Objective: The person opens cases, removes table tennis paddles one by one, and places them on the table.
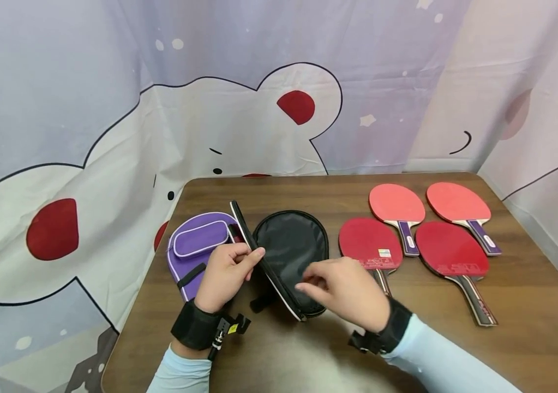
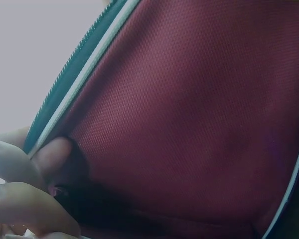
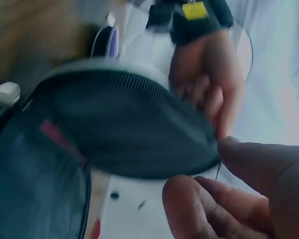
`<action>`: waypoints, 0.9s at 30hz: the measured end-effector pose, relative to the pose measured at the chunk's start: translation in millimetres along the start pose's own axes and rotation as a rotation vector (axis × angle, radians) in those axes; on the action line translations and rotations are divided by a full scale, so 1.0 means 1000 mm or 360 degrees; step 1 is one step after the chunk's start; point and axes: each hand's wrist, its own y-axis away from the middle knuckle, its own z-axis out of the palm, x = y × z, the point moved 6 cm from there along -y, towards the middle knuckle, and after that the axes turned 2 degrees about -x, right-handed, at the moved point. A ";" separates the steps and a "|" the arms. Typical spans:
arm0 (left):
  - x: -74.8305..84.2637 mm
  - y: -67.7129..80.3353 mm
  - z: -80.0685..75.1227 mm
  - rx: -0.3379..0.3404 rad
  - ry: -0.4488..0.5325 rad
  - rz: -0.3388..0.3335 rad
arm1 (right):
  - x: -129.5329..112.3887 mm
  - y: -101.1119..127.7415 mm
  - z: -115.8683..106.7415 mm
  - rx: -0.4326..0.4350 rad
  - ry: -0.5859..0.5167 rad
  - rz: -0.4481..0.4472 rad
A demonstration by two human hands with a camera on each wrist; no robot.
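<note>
A black zip case (image 1: 291, 240) lies open on the brown table (image 1: 529, 327). Its lid (image 1: 259, 256) stands on edge, and my left hand (image 1: 246, 259) grips it with the thumb along the rim. The left wrist view is filled by the lid's dark red fabric (image 2: 189, 109), with my fingers (image 2: 50, 159) at its zip edge. My right hand (image 1: 308, 286) hovers over the case's lower half, fingers curled close to the thumb. In the right wrist view those fingers (image 3: 204, 209) sit beside the lid's rim (image 3: 129, 124); whether they pinch anything is unclear.
A purple case (image 1: 195, 243) lies closed just left of the black one. To the right lie several red paddles, the nearest (image 1: 369, 243) close to my right hand, others (image 1: 450, 252) further right. A printed cloth (image 1: 112, 136) hangs behind the table.
</note>
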 end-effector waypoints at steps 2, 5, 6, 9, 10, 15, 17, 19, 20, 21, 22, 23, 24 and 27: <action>0.002 -0.001 0.004 0.0001 -0.0014 0.0008 | -0.009 -0.009 0.008 -0.0007 0.0007 -0.0029; 0.004 -0.001 0.008 0.0001 -0.0026 0.0003 | -0.018 -0.016 0.017 0.0027 0.0020 -0.0063; 0.005 -0.001 0.009 0.0000 -0.0032 0.0000 | -0.020 -0.018 0.019 0.0043 0.0018 -0.0072; 0.006 -0.001 0.010 0.0000 -0.0050 -0.0004 | -0.023 -0.020 0.025 0.0076 0.0007 -0.0098; 0.007 -0.001 0.011 0.0001 -0.0055 0.0001 | -0.023 -0.020 0.026 0.0087 0.0001 -0.0109; 0.009 -0.001 0.013 0.0008 -0.0042 0.0006 | -0.022 -0.021 0.029 0.0114 -0.0020 -0.0099; 0.009 -0.001 0.014 -0.0002 -0.0037 0.0010 | -0.018 -0.021 0.029 0.0117 -0.0063 -0.0069; 0.008 0.000 0.014 -0.0010 -0.0028 0.0024 | -0.012 -0.020 0.027 0.0129 -0.0114 -0.0026; 0.008 0.001 0.013 -0.0012 -0.0030 0.0030 | -0.009 -0.019 0.026 0.0138 -0.0142 0.0000; 0.007 0.002 0.012 -0.0007 -0.0038 0.0034 | -0.005 -0.017 0.025 0.0149 -0.0174 0.0034; 0.006 0.003 0.010 0.0003 -0.0050 0.0033 | 0.000 -0.016 0.024 0.0158 -0.0205 0.0068; 0.005 0.005 0.007 0.0017 -0.0064 0.0029 | 0.004 -0.015 0.022 0.0165 -0.0228 0.0110; 0.003 0.006 0.005 0.0034 -0.0076 0.0020 | 0.009 -0.013 0.021 0.0165 -0.0258 0.0153; -0.003 0.010 -0.001 0.0066 -0.0102 -0.0020 | 0.022 -0.008 0.020 0.0145 -0.0329 0.0287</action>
